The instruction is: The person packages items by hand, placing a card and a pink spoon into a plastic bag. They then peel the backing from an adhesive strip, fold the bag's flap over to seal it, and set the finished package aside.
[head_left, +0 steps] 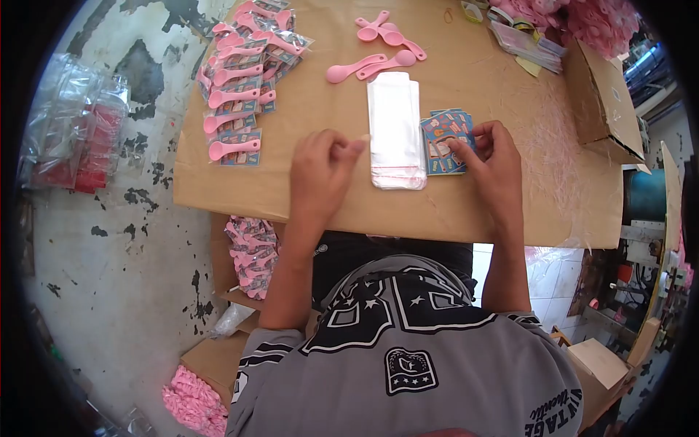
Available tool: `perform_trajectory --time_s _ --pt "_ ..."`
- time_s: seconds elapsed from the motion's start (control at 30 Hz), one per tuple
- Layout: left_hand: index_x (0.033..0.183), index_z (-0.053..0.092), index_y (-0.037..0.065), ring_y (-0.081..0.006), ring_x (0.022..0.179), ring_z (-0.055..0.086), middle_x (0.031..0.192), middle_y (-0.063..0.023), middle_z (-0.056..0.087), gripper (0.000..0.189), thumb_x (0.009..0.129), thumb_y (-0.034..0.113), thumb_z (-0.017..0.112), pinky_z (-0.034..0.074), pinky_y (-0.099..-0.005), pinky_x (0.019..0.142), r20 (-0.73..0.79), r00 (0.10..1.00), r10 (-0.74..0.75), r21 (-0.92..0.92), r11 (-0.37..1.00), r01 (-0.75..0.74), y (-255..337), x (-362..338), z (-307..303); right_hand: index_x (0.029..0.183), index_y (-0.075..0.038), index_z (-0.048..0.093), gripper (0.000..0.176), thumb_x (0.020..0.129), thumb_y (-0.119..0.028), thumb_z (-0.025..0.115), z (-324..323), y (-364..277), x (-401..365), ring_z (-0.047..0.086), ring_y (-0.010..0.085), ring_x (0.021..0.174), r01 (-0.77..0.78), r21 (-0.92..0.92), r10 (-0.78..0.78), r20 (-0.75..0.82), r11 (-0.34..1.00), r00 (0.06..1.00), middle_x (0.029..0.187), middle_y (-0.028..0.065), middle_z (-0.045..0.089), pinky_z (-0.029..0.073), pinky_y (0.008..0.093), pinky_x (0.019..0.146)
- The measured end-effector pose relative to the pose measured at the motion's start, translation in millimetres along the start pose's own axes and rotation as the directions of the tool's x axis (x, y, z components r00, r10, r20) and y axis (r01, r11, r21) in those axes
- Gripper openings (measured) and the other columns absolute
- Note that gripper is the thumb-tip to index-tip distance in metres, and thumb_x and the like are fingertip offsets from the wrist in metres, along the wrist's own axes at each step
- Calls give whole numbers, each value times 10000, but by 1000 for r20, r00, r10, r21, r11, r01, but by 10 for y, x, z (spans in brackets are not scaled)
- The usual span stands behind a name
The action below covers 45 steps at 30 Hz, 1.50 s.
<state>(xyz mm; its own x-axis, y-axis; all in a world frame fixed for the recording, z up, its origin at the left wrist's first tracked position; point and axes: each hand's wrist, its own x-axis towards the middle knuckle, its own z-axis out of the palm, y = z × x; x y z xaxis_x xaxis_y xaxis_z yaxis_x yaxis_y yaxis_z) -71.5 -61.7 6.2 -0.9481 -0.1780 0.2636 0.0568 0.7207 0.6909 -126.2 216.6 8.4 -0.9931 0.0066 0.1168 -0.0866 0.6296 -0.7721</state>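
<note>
A stack of clear plastic bags (395, 124) lies upright in front of me on the brown-covered table, with its flaps toward me. Just left of the stack is my left hand (324, 171), its fingers loosely curled and thumb apart, with nothing visible in it. My right hand (496, 167) pinches the edge of a blue printed card (440, 138), thumb on its face. The card lies on a small pile of similar cards, beside the bags' right edge. Beyond the bags lie several loose pink spoons (393, 62).
Bagged pink spoons with cards (237, 95) overlap along the table's left side. A cardboard box (601, 102) stands at the right edge, near pink goods (597, 25) at the back. Below left, an open carton (251, 255) holds more packed spoons. Plastic packs (76, 124) lie farther left.
</note>
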Motion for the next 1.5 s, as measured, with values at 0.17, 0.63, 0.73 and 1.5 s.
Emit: perform_trajectory --time_s 0.17,0.63,0.73,1.5 --pt "872 687 -25 -196 715 533 778 -80 605 346 888 294 820 461 -354 681 15 1000 15 88 996 -16 95 318 362 886 5 646 326 874 -251 846 -21 85 47 585 155 731 -49 132 43 46 990 998 801 68 644 489 315 679" --pt "1063 752 -65 -91 737 615 820 -62 727 244 973 162 736 497 -260 678 -33 972 -234 -344 915 209 -91 196 123 991 6 670 249 1063 -230 635 -39 260 78 521 41 688 99 466 26 -255 879 967 812 -24 639 424 234 619" --pt "1069 753 -57 -66 744 580 836 -7 703 243 993 173 725 468 -238 664 -32 969 -246 -402 890 213 -123 125 131 1052 -3 651 221 1078 -219 612 -97 35 -17 518 37 733 57 630 46 -146 775 988 838 -26 634 426 236 640" --pt "1296 604 20 -234 1049 747 1146 -152 747 315 1015 130 693 624 -329 926 255 883 -394 -956 36 292 -35 44 6 1128 14 693 180 1000 -112 705 245 -298 -252 568 16 713 38 580 -95 69 814 993 879 2 685 453 210 611"
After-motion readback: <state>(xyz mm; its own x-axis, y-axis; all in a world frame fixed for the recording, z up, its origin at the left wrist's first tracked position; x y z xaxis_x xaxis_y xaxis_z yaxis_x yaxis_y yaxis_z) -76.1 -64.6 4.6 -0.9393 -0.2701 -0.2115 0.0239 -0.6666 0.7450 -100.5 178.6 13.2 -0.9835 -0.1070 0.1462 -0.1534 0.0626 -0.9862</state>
